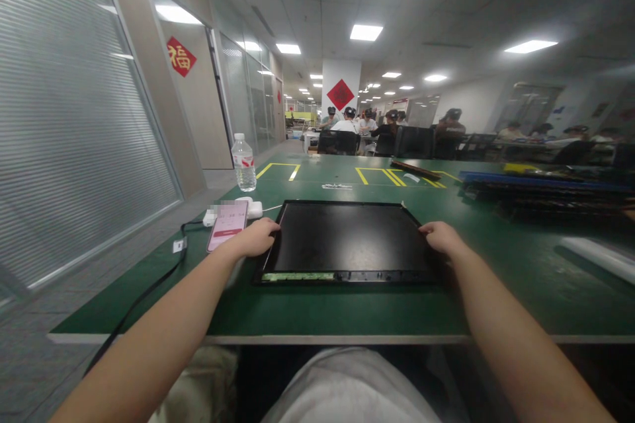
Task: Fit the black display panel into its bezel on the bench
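A black flat display panel (347,238) lies face up on the green table (347,314) in front of me, with a narrow circuit strip along its near edge. My left hand (256,236) grips the panel's left edge. My right hand (440,238) grips its right edge. Both forearms reach out over the table's near edge.
A pink phone (228,225) and a white charger (254,209) with a black cable lie left of the panel. A water bottle (244,162) stands behind them. Stacked dark panels (540,190) sit at the right. Several people sit at tables farther back.
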A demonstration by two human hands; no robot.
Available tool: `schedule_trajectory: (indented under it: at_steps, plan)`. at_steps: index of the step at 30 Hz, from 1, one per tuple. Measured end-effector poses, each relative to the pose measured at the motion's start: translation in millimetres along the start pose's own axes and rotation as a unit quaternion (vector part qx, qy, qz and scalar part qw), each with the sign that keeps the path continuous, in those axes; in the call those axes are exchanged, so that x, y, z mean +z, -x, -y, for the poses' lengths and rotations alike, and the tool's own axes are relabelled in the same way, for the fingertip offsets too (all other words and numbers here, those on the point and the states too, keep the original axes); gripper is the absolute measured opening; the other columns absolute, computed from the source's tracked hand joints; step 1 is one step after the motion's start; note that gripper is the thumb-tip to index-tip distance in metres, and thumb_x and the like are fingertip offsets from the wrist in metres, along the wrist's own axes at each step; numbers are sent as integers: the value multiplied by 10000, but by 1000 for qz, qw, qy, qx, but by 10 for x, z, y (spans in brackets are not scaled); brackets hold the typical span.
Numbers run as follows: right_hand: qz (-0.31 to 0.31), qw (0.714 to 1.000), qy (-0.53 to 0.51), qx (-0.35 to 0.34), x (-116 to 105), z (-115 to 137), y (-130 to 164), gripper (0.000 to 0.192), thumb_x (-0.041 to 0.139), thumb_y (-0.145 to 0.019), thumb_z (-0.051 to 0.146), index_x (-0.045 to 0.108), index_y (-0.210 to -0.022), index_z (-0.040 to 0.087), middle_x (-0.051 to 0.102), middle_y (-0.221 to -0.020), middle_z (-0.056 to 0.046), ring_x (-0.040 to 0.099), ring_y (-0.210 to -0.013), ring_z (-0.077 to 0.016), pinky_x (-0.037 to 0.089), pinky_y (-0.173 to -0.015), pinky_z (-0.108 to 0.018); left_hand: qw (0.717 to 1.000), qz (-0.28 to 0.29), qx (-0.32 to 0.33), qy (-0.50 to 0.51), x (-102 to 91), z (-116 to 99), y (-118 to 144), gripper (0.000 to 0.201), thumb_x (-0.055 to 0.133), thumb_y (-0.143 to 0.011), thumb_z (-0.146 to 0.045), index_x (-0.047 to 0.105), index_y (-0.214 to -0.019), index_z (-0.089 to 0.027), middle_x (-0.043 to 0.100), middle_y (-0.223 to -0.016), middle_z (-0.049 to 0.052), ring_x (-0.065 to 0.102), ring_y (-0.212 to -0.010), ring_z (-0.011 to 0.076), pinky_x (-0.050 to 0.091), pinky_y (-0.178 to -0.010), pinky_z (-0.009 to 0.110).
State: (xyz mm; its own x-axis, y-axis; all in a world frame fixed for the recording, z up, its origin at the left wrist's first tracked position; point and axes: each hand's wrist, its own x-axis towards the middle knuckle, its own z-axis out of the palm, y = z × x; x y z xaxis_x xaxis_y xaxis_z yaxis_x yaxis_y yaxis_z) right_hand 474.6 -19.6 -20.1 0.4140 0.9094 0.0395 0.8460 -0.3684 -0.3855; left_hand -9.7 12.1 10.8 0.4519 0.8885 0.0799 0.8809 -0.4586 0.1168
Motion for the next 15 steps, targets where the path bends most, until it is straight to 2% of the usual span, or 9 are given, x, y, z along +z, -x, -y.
schedule_trajectory:
  at_steps: [8, 15]
  plan:
    - [-14, 999, -34, 3, 55, -55, -72, 438, 568, -719, 26, 786, -1053, 207, 753, -1079, -90, 703, -949, -218, 517, -812, -254, 997, -1, -27, 70, -45, -2, 6, 484, 509, -709, -110, 754, -1125, -142, 710, -1258, 111, 630, -1207, 271, 439, -1068, 299]
    - [-9, 999, -48, -1, 61, -73, -87, 448, 544, -721, 29, 779, -1072, 178, 746, -1105, -107, 699, -969, -227, 515, -826, -268, 978, -7, -16, 207, 36, 124, -35, 481, 508, -629, -168, 776, -1028, -183, 766, -1137, 51, 697, -1075, 263, 507, -981, 301]
